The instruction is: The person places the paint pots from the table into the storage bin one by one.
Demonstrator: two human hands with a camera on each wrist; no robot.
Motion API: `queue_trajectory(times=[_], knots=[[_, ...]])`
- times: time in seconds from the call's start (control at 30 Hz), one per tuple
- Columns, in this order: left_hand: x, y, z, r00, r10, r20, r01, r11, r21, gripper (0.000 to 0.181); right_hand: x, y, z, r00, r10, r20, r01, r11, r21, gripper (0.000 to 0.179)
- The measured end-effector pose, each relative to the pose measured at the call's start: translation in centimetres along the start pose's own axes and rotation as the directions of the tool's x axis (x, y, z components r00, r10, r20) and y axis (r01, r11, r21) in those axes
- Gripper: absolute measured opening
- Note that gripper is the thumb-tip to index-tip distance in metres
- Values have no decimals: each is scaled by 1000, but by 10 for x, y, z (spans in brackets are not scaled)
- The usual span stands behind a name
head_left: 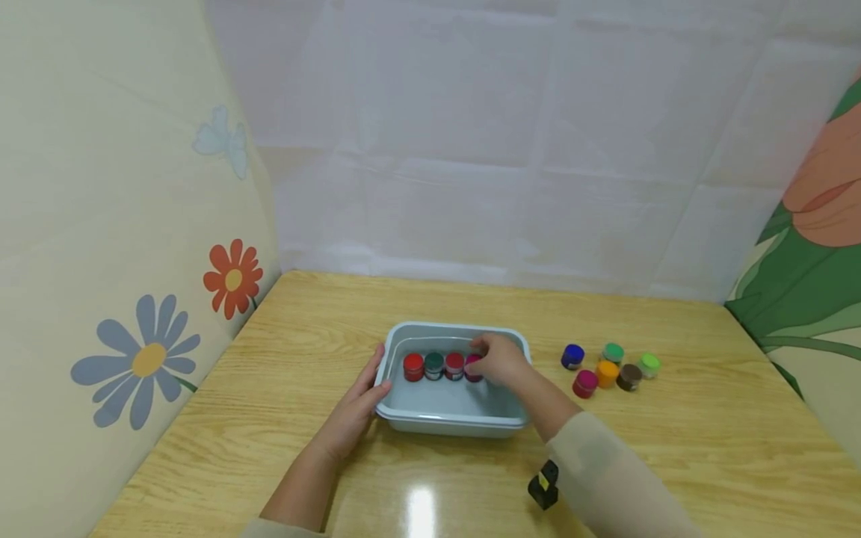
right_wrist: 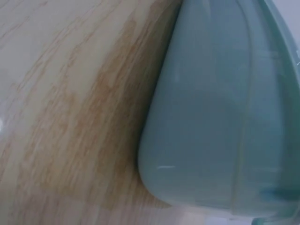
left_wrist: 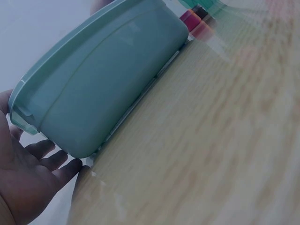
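Observation:
A light blue-grey plastic basin (head_left: 444, 415) stands on the table. Inside it, small paint jars form a row: a red jar (head_left: 413, 367), a dark green jar (head_left: 433, 366), a crimson jar (head_left: 454, 366) and a magenta jar (head_left: 474, 368) at the right end. My right hand (head_left: 501, 361) reaches over the basin's right side and pinches the magenta jar, its fingers partly covering it. My left hand (head_left: 356, 407) holds the basin's left end, thumb on the rim and fingers (left_wrist: 54, 160) against the outer wall. The right wrist view shows only the basin's wall (right_wrist: 206, 117) and tabletop.
Right of the basin stand loose jars: blue (head_left: 572, 356), green (head_left: 613, 354), orange (head_left: 607, 373), dark brown (head_left: 629, 377), light green (head_left: 649, 365) and another magenta one (head_left: 585, 384). A small black object (head_left: 543, 486) lies beside the right sleeve. White cloth (head_left: 471, 149) hangs behind the table.

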State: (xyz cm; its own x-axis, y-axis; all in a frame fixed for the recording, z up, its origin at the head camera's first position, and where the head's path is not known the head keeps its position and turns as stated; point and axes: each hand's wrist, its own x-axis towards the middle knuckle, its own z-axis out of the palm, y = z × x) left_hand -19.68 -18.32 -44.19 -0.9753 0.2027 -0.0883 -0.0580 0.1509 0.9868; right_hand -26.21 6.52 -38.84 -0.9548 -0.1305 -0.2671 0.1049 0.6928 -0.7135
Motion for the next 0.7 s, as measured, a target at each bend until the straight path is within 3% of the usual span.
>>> queue_trajectory(times=[0.27,0.7], knots=[[0,0,0,1000,7,1,-7,1000,-7,64,-11,-3,-17,999,-38,-33,38,999,9,46],[0,2,-1,1000,-10,7,10,1000,4,64,-26,12,-47,996,-63,-69,73,985,154,49]])
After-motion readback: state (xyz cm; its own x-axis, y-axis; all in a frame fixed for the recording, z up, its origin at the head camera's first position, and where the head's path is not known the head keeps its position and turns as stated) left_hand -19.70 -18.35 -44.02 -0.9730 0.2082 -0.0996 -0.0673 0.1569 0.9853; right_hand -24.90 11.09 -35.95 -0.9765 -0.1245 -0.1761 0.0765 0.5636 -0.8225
